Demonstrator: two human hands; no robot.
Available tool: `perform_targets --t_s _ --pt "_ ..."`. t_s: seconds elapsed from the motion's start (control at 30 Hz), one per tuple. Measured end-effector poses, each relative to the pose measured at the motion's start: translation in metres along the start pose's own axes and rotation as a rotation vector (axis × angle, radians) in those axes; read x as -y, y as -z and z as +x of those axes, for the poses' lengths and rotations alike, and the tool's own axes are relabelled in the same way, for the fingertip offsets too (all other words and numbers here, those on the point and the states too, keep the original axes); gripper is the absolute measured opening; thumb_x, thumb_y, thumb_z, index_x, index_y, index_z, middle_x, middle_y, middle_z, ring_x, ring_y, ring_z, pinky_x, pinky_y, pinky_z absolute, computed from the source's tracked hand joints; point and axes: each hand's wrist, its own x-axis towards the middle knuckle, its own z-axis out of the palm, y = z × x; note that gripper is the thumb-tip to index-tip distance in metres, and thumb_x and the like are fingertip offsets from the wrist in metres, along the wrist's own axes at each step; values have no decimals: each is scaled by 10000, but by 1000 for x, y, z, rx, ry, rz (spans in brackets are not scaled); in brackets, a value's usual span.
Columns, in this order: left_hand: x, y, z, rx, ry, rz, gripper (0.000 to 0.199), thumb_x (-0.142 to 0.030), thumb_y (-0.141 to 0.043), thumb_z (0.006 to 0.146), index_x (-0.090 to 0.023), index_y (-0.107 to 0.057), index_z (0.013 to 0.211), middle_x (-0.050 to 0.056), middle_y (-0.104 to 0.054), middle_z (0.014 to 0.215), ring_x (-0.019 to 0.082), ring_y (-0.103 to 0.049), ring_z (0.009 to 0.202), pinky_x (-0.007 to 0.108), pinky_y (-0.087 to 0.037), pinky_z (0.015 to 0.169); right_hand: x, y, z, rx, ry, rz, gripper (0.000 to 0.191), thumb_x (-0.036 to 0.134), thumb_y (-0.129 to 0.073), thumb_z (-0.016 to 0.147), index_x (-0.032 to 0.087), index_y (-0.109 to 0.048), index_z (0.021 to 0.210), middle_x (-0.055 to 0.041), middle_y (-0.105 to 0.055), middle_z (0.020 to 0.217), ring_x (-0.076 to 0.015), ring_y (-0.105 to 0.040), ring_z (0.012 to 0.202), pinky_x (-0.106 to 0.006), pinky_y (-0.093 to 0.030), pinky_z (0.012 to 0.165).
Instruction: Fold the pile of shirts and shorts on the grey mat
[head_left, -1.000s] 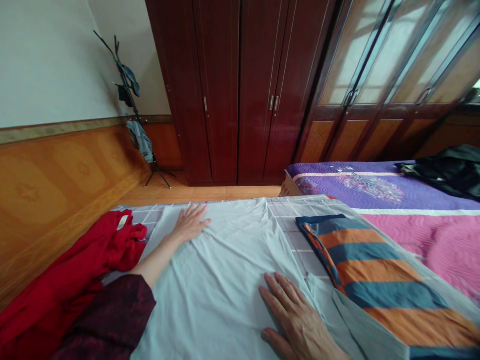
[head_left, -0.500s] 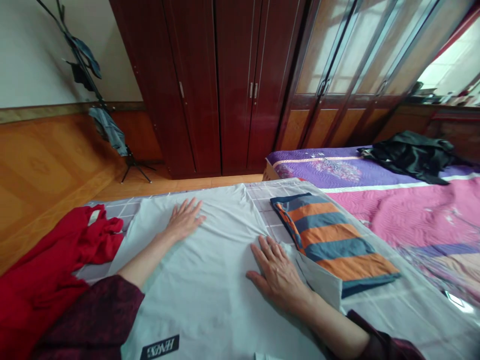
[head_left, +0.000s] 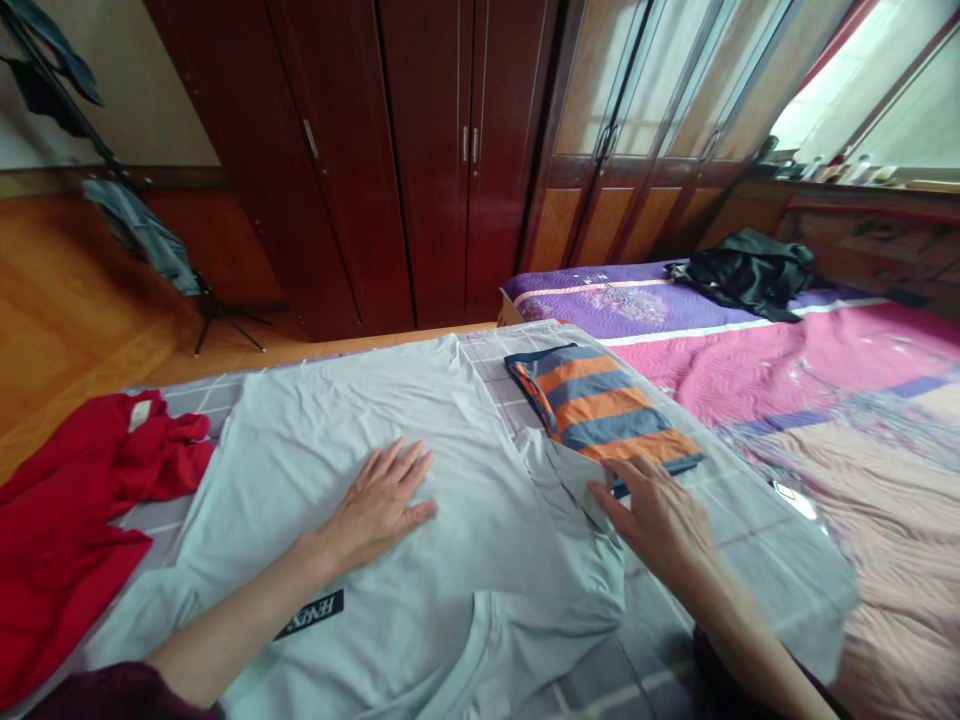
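Observation:
A pale grey-green T-shirt (head_left: 480, 520) lies spread over a bed with a checked sheet, its neckline toward me and a black lettered patch (head_left: 313, 614) on its chest. My left hand (head_left: 390, 495) rests flat on the middle of the shirt, fingers stretched out. At the shirt's right sleeve (head_left: 574, 475) is my right hand (head_left: 660, 515), thumb and fingers apart; whether it touches the fabric is hard to see. Just beyond that hand lies a folded orange and blue striped garment (head_left: 600, 400). Red clothing (head_left: 90, 480) is heaped to the left of the shirt.
On the right stands another bed with a purple and pink cover (head_left: 675, 365), a dark garment (head_left: 750, 270) on it. A phone-like object (head_left: 795, 498) lies near the right edge. Dark red wardrobes (head_left: 427, 180) and a coat stand (head_left: 150, 235) are behind.
My left hand has slid back toward me over the shirt. My right hand has moved right, from the shirt's body to its sleeve. The view has shifted, showing more of the neckline.

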Motion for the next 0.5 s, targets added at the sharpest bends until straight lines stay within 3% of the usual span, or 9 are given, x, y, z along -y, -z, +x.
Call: perform_targets --t_s 0.13,0.23,0.33,0.5 --pt "-48 -1 -28 113 -294 -50 642 -467 -472 916 -336 -202 1483 31 -214 1560 275 -147 1434 528 -141 1152 -11 -8 -18 2 -121 98 295 488 -479 822 248 -649 839 -38 -674 853 -218 -636 737 -302 -400 598" --pt "-70 1 -39 103 -330 -41 608 -336 -527 896 -308 -290 1455 47 -284 1535 257 -191 1424 497 -164 1161 -19 -4 -17 -48 -274 199 294 471 -469 795 245 -619 682 -20 -657 672 -195 -608 604 -290 -372 559" --pt "-68 1 -34 54 -326 -35 567 -400 -466 933 -275 -294 1459 62 -321 1517 241 -226 1413 458 -171 1168 -22 0 -13 -84 -366 324 333 521 -479 762 235 -638 703 -15 -642 600 -188 -601 560 -282 -381 551" --pt "-52 -10 -19 -14 -317 15 618 -573 -356 929 -262 -306 1461 97 -303 1521 307 -192 1417 531 -196 1136 -22 -7 -12 43 -309 359 384 569 -488 730 220 -617 636 -15 -609 534 -183 -558 507 -273 -331 488"
